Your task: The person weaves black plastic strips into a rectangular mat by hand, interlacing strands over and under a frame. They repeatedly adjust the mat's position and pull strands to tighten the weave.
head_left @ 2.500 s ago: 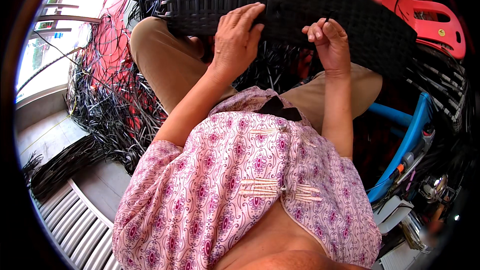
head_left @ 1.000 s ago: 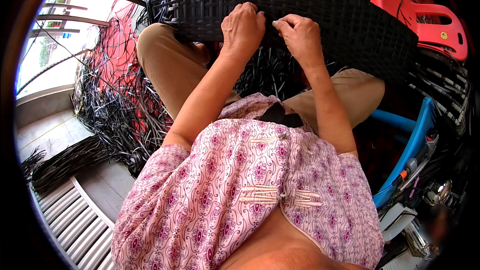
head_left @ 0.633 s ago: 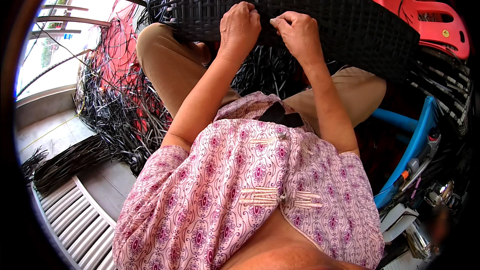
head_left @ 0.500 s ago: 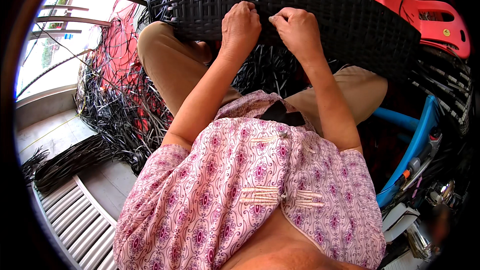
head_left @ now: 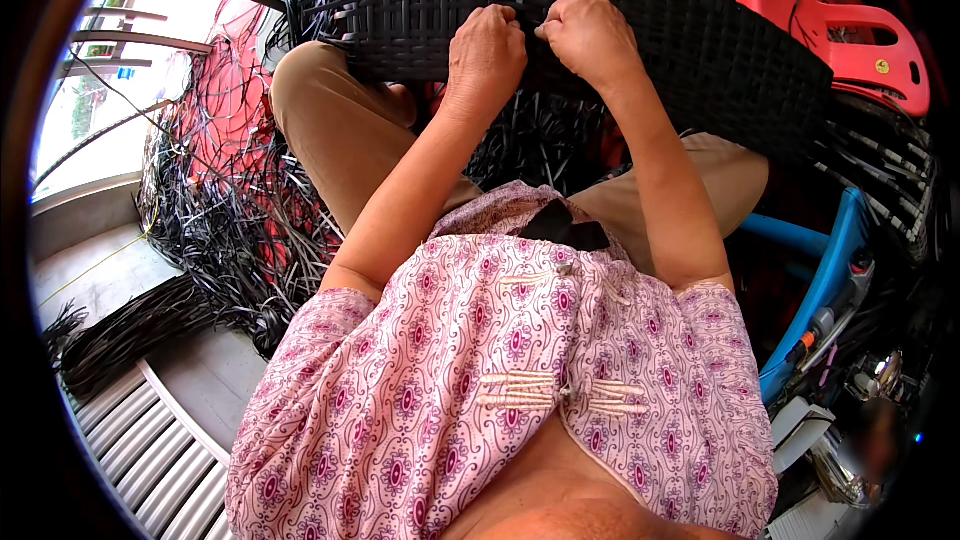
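A long, dark panel of basket weave [head_left: 690, 50], made of flat black strips, lies across in front of my knees. My left hand [head_left: 488, 52] is closed against its near side, knuckles up, fingertips curled out of sight. Just to the right, my right hand [head_left: 592, 38] is also closed, thumb and forefinger pinched together over the weave. A small gap separates the two hands. Whatever they pinch is lost against the black weave. Beneath the panel, between my legs, hangs a tangle of loose black strips [head_left: 530, 140].
Loose black strips [head_left: 235, 230] cover the red floor at left, with a strip bundle [head_left: 130, 330] beside a white slatted seat [head_left: 160, 440]. A red plastic chair [head_left: 875, 60] stands far right. Nearer, a blue plastic frame [head_left: 840, 260] sits beside several tools.
My right hand has risen slightly and turned, staying pinched. The left has shifted a little to the right. The panel stays across my knees.
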Tool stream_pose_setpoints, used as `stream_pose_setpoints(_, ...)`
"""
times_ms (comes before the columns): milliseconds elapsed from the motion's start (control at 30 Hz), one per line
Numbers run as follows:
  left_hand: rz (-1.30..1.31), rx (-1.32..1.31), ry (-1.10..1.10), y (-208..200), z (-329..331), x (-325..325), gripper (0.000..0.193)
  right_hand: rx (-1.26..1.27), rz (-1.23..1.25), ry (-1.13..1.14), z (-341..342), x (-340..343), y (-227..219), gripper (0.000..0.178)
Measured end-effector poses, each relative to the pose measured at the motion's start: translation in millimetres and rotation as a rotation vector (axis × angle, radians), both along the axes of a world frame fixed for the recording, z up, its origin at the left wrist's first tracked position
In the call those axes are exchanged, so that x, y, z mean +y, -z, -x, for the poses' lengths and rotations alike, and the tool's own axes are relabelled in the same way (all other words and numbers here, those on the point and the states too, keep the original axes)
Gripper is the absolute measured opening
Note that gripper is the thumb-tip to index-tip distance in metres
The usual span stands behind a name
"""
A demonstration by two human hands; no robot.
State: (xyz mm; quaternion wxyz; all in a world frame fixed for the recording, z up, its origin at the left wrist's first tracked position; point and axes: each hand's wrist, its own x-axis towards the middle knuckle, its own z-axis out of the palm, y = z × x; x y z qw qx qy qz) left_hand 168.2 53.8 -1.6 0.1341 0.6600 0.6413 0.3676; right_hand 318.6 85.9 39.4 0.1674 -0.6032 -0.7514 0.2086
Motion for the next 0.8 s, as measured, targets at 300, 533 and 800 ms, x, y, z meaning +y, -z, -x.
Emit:
stream_pose_setpoints(300,0.236,-0.366,0.024,-11.7,9.4,-1.7,0.024,-0.079,-0.025,-0.016,8.1,1.9,-3.2,0.021)
stream_pose_setpoints(533,0.240,-0.566,0.023,-8.2,11.5,-2.9,0.017,-0.221,-0.209,-0.068,21.2,2.1,-1.2,0.018)
stream_pose_setpoints(800,0.022,-0.717,0.059,11.9,7.0,-14.5,0.012,0.085,-0.261,-0.074,7.1,-15.8,12.5,0.021)
